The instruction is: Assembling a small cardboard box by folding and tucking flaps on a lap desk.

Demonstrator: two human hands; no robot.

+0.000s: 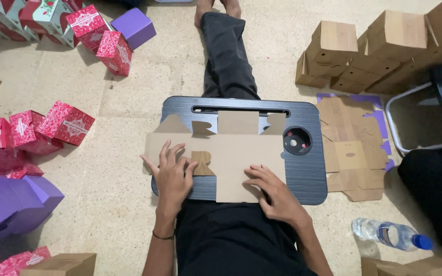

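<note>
Left hand: the left hand [172,171] lies palm down, fingers spread apart, on the left part of the flat cardboard box blank [231,153]; it presses there and grips nothing.
Right hand: the right hand [274,191] rests on the near right part of the same blank, fingers bent and loosely apart, fingertips on the card, closed around nothing.
Box blank: an unfolded brown cutout with flaps pointing far and near, lying flat across the middle of the surface [308,179], its left end reaching past the surface's left edge.
Surface: a dark lap tray across the person's legs, with a long slot along its far edge and a round recess [297,141] at the right, just beside the blank's right end.
Floor, right: a stack of more flat brown blanks [354,153] lies just right of the surface, on a purple sheet; folded brown boxes [364,51] are piled farther away; a clear water bottle with a blue cap [391,234] lies on its side near the right.
Floor, left: red patterned boxes [67,122] sit scattered at the left and far left, with a purple box [134,25] among the far ones and flat purple pieces [11,204] at the near left.
Right edge: a dark-clothed leg of another person [436,189] shows beside a white-framed stool [425,117].
</note>
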